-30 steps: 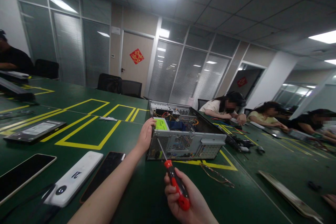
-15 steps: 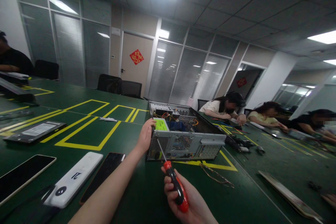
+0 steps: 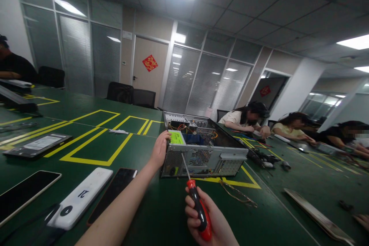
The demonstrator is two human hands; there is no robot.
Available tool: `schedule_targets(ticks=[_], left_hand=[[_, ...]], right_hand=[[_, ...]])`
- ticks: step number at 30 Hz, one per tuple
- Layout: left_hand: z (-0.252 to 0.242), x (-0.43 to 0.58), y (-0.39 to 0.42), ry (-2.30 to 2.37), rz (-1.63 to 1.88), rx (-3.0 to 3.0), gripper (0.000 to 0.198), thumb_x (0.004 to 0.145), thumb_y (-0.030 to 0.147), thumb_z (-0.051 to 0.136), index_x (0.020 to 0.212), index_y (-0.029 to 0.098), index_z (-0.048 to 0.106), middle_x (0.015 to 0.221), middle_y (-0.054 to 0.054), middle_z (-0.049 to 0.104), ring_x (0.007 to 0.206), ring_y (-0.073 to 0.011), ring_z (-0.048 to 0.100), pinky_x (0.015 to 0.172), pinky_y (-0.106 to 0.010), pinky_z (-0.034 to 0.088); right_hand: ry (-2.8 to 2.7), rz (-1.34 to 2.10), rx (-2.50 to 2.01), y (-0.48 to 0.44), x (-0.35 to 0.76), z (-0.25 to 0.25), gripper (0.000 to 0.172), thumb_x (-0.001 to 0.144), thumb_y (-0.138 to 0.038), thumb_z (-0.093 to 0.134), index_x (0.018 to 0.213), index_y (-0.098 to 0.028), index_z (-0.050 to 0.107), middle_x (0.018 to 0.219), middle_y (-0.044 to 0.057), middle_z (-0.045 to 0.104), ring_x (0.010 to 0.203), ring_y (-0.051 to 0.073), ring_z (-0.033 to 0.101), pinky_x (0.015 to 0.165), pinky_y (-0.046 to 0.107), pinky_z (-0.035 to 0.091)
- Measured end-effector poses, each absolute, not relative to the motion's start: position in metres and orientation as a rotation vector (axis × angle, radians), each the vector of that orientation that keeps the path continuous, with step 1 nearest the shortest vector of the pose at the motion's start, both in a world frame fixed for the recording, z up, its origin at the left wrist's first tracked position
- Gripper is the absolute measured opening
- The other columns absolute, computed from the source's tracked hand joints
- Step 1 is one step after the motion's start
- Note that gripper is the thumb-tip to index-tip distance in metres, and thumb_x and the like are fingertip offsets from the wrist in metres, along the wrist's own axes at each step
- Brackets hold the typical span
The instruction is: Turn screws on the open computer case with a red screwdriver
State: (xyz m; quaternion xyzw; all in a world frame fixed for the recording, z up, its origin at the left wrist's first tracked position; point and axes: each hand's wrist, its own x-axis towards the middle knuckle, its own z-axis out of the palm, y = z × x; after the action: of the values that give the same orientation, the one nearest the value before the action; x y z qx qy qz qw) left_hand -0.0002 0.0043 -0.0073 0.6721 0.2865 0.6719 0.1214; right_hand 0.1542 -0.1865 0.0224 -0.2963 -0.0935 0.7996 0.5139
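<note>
An open grey computer case lies on the green table, its rear panel facing me. Inside its near left corner sits a power supply with a bright green label. My left hand grips that corner, fingers curled over the case's edge beside the power supply. A red and black screwdriver is held in my right hand, fingers wrapped round its handle. Its shaft points up and away, with the tip in front of the rear panel, right of the mesh grille. Whether the tip touches metal I cannot tell.
To the left lie a hard drive, a black-screened phone, a white device marked 21 and a dark phone. Glasses and black cables lie to the right. Several people sit around the table.
My right hand has moved the screwdriver to the right and slightly down, its tip shifting right across the rear panel. My left hand and the case have stayed in place.
</note>
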Motion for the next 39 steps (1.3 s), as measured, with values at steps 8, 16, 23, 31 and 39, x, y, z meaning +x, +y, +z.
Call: schedule_targets(ticks=[8,16,23,31,39], left_hand=[[-0.006,-0.001,0.002,0.846,1.968,1.954,0.038,0.096,0.038,0.022,0.091,0.019,0.055,0.111,-0.009,0.061,0.12,-0.021,0.05,0.106,-0.044,0.038],[-0.007,-0.001,0.004,0.839,1.972,1.945,0.039,0.096,0.04,0.022,0.09,0.019,0.055,0.112,-0.01,0.061,0.12,-0.0208,0.05,0.106,-0.044,0.038],[-0.007,-0.001,0.003,0.855,1.958,1.951,0.038,0.096,0.039,0.023,0.091,0.019,0.055,0.112,-0.009,0.061,0.121,-0.0204,0.049,0.107,-0.044,0.036],[-0.006,-0.002,0.002,0.836,1.953,1.946,0.038,0.096,0.04,0.022,0.091,0.02,0.055,0.112,-0.009,0.06,0.121,-0.0202,0.049,0.107,-0.043,0.036],[-0.007,-0.002,0.003,0.837,1.952,1.942,0.038,0.096,0.04,0.023,0.091,0.019,0.055,0.112,-0.01,0.06,0.121,-0.021,0.049,0.107,-0.044,0.037]], right_hand=[[-0.137,1.815,-0.72,-0.189,0.156,0.022,0.021,0.09,-0.032,0.047,0.088,-0.013,0.056,0.058,-0.004,0.048,0.043,0.004,0.037,0.037,0.011,0.028],[-0.13,1.844,-0.706,-0.187,0.157,0.019,0.02,0.089,-0.033,0.049,0.091,-0.014,0.056,0.06,-0.004,0.047,0.044,0.004,0.037,0.037,0.012,0.029],[-0.25,1.87,-0.783,-0.184,0.168,0.02,0.024,0.085,-0.037,0.056,0.097,-0.016,0.056,0.064,-0.004,0.051,0.044,0.003,0.042,0.04,0.011,0.035],[-0.512,2.06,-0.529,-0.185,0.188,0.032,0.035,0.08,-0.027,0.056,0.112,-0.014,0.054,0.08,0.005,0.062,0.047,0.004,0.044,0.038,0.012,0.028],[-0.741,2.037,-0.588,-0.189,0.187,0.032,0.068,0.064,-0.005,0.068,0.127,-0.015,0.042,0.12,0.017,0.06,0.091,0.018,0.064,0.086,0.034,0.045]])
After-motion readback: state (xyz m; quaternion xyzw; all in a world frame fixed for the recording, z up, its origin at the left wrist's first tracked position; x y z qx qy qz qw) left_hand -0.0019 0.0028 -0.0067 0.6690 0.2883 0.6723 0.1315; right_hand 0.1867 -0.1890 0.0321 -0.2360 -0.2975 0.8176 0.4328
